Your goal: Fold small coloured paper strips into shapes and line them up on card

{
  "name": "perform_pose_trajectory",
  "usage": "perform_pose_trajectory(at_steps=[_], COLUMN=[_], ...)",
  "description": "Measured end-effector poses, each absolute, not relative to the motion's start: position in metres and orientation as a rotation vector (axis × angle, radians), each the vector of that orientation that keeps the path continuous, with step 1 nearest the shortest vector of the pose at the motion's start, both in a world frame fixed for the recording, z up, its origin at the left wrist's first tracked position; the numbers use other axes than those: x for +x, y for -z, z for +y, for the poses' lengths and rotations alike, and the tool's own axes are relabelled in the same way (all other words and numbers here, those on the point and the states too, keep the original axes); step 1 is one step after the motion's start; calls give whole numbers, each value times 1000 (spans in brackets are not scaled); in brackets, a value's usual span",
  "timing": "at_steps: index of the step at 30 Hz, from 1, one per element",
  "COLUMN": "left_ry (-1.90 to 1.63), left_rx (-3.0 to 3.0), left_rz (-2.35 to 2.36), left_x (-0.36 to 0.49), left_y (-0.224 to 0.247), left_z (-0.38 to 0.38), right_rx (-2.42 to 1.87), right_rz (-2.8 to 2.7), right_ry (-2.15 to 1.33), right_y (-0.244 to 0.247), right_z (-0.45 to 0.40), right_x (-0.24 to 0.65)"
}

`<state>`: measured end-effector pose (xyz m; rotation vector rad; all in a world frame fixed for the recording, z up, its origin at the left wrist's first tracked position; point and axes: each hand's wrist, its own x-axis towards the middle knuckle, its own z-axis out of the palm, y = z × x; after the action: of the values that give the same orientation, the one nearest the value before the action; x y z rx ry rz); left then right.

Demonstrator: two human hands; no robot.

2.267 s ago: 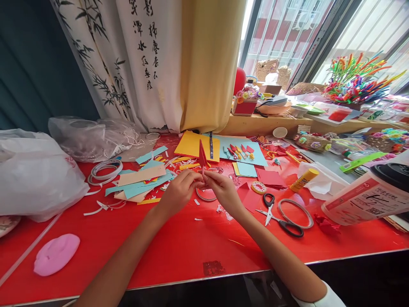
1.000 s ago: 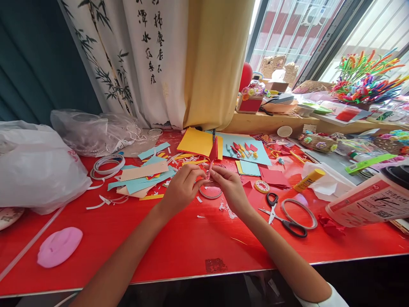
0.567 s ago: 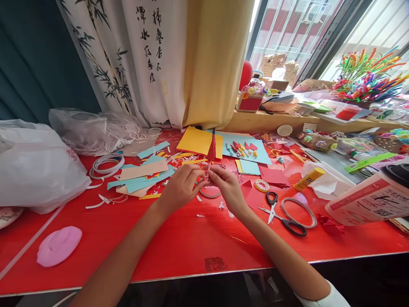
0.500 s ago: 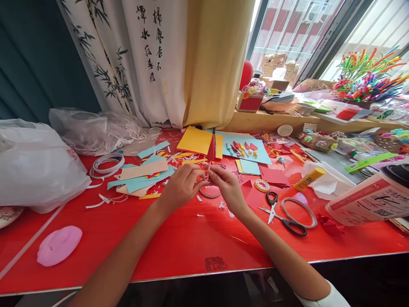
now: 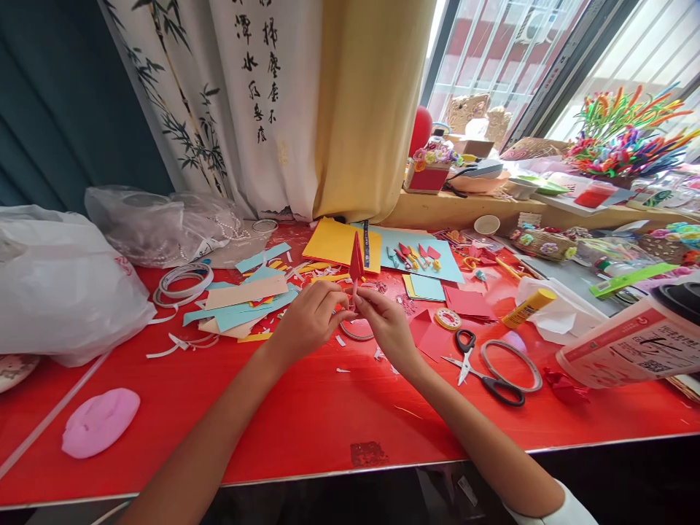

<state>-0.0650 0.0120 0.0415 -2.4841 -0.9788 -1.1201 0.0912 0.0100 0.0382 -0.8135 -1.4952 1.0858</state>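
Above the middle of the red table, a narrow red folded-paper piece (image 5: 356, 261) points upward on a thin pale pink stem (image 5: 355, 287). My left hand (image 5: 311, 313) is closed, its fingertips pinching the lower end of the stem. From the other side my right hand (image 5: 386, 315) closes thumb and fingers on that same stem. The fingertips hide the stem's bottom. Below and behind the hands lies a roll of tape (image 5: 358, 337). Small finished paper pieces (image 5: 415, 255) of a similar kind rest on a light blue sheet (image 5: 453, 271).
Black-handled scissors (image 5: 486, 375), a tape ring (image 5: 533, 364), a yellow glue stick (image 5: 528, 308) and red paper squares (image 5: 470, 302) lie to the right. Paper strips (image 5: 251, 292) and tape rolls (image 5: 189, 284) are at left, with pink clay (image 5: 101, 423) nearer. A large cup (image 5: 628, 339) stands far right.
The red paper piece has shifted slightly left and turned a little between my fingers. Both hands keep their pinch in nearly the same place.
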Motion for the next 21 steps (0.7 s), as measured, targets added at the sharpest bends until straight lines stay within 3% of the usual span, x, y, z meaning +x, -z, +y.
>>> perform_pose_trajectory(at_steps=[9, 21], left_ry=[1075, 1081], left_rx=[-2484, -2401], left_rz=[-962, -904], left_x=[-66, -67], left_y=[-42, -45], left_z=[13, 11], right_rx=[-839, -753], right_rz=[-1618, -1555], right_ry=[-987, -1333], right_y=[-35, -47], right_z=[9, 6], right_x=[89, 93])
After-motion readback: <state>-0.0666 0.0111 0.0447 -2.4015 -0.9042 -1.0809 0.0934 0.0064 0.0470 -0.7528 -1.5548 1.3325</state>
